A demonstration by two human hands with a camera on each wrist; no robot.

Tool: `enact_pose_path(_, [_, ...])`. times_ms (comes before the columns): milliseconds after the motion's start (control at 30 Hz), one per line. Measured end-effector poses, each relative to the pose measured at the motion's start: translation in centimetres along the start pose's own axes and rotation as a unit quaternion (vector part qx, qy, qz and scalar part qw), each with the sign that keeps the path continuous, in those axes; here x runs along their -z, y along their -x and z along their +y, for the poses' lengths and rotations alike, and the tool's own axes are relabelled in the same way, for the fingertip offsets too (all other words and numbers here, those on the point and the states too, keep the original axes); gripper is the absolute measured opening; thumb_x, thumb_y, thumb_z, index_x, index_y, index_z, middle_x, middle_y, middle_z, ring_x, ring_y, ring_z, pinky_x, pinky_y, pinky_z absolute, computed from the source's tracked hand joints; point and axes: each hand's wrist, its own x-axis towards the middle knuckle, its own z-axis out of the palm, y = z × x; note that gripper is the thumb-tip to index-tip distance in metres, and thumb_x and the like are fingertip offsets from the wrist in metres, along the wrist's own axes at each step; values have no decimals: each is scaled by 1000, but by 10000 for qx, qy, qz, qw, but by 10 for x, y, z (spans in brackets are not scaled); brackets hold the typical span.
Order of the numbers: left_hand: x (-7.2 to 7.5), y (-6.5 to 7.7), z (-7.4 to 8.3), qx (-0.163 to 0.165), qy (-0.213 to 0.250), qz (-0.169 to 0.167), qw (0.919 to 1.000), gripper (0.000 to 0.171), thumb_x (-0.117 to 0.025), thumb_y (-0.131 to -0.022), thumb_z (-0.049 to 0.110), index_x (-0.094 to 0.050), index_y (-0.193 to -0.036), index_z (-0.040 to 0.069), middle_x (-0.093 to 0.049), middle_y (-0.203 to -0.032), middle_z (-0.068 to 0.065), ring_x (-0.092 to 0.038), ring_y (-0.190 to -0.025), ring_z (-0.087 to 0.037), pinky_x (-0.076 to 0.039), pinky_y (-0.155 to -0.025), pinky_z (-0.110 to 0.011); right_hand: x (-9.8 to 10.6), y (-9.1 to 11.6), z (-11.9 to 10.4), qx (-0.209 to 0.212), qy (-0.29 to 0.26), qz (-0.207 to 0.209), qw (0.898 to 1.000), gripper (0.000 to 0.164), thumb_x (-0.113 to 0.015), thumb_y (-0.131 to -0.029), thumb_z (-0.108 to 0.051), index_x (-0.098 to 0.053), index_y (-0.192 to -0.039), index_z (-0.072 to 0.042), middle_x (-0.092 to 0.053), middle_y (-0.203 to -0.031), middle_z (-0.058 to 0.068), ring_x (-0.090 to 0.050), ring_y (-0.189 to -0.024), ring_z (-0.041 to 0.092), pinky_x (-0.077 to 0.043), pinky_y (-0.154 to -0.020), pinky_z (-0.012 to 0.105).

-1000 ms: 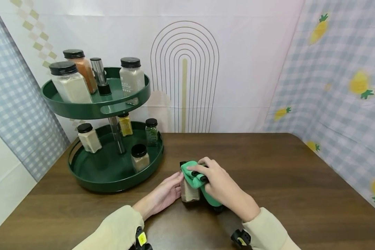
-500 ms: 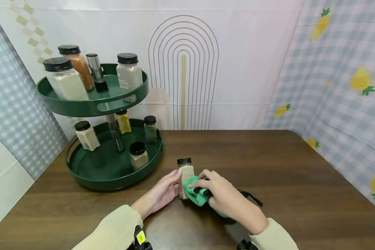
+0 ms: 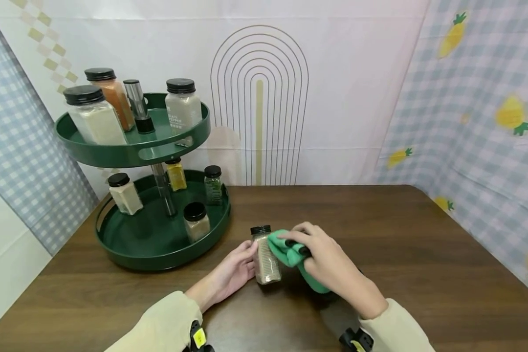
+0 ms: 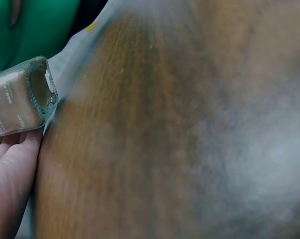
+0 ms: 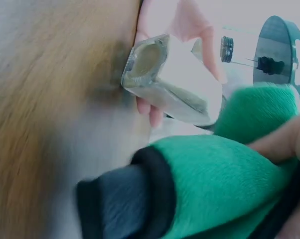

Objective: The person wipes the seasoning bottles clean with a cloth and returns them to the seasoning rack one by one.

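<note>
A spice jar (image 3: 267,261) with a black lid and pale beige contents is tilted over the table, its base toward me. My left hand (image 3: 233,271) grips it from the left, thumb along its side; in the right wrist view the left fingers show behind the jar (image 5: 185,84). My right hand (image 3: 327,256) holds a bunched green cloth (image 3: 290,252) with black edging, its front fold beside the upper right of the jar. In the left wrist view the jar (image 4: 20,99) shows its clear bottom and small printed text, with the cloth (image 4: 35,30) close above.
On the left stands a two-tier dark green turntable rack (image 3: 158,256). Its upper tray (image 3: 110,156) bears large jars and a steel-and-black cylinder (image 3: 138,105); small jars stand on the lower one. Behind the brown wooden table (image 3: 422,274) hangs a white patterned cloth backdrop (image 3: 356,98).
The cloth in my right hand moved from over the jar's top down its side, then up and right off its face. My left hand keeps its grip on the jar, whose tilt changed slightly.
</note>
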Motion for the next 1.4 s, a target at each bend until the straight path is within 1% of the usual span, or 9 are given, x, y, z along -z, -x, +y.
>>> enact_pose_path(100, [0,1,0,-37,-18,-41,10000,54,-39,-100,29,-14,-140,2,-34,-139,-14,-42,-119,-16,-32,-102,-31,-7,-10,-1,-150,-312,366,9987,72,-45,-64,20,-62,-119,-23,-57,-109,0,-56,-103,19,-48,-79,36])
enact_pose_path(233, [0,0,1,-130,-16,-174,9998,52,-38,-101,27,-17,-140,0,-43,-129,-7,-46,-116,-13,-34,-101,-30,-12,-19,-2,-102,-637,314,9974,74,-41,-63,22,-63,-120,-21,-58,-109,1,-56,-104,20,-47,-84,37])
enact_pose_path(400, [0,1,1,-165,-90,-304,9994,52,-38,-101,28,-20,-140,-1,-44,-130,-5,-46,-119,-10,-32,-103,-33,-9,-19,-1,-5,-819,161,9965,73,-40,-61,24,-65,-115,-19,-59,-107,-1,-58,-101,18,-47,-83,36])
enact_pose_path(633, [-1,2,0,-119,-186,-276,9994,49,-40,-100,28,-27,-137,-1,-49,-126,-2,-49,-115,-8,-35,-101,-31,-7,-14,-2,52,-471,-139,9988,66,-44,-64,23,-67,-112,-16,-58,-107,-2,-57,-101,17,-48,-80,32])
enact_pose_path(900, [2,3,-1,-159,-156,-295,9993,50,-40,-100,30,-27,-137,-2,-50,-124,0,-49,-115,-7,-36,-100,-30,-10,-8,-6,265,-128,-366,9989,62,-46,-63,22,-69,-107,-16,-56,-103,-2,-56,-96,17,-47,-75,30])
enact_pose_path(1033, [2,2,-2,-110,-114,-210,9997,52,-40,-100,30,-26,-138,-3,-50,-125,-2,-49,-115,-8,-34,-103,-33,-11,-1,-7,294,-169,-649,9973,62,-44,-63,22,-69,-107,-15,-56,-100,-2,-56,-90,16,-47,-73,28])
enact_pose_path(1233, [2,1,0,-52,-148,-159,9997,56,-38,-101,31,-22,-142,-4,-38,-141,-17,-44,-123,-14,-28,-109,-39,-7,7,-9,324,-396,-1246,9909,64,-41,-63,23,-69,-106,-16,-55,-98,-2,-56,-87,14,-46,-69,26])
enact_pose_path(1300, [2,1,0,-30,-136,-162,9998,56,-37,-101,30,-21,-142,-4,-38,-141,-18,-43,-124,-15,-27,-109,-39,-3,8,-9,388,-423,-1531,9865,65,-41,-63,22,-70,-105,-18,-56,-98,-4,-55,-88,13,-46,-70,25])
enact_pose_path(1400, [3,1,0,-5,-68,-123,9999,55,-38,-101,30,-23,-141,-4,-46,-133,-12,-45,-120,-14,-30,-108,-37,7,9,-7,526,-405,-1988,9778,66,-41,-63,21,-70,-103,-22,-58,-99,-7,-55,-90,11,-44,-70,23])
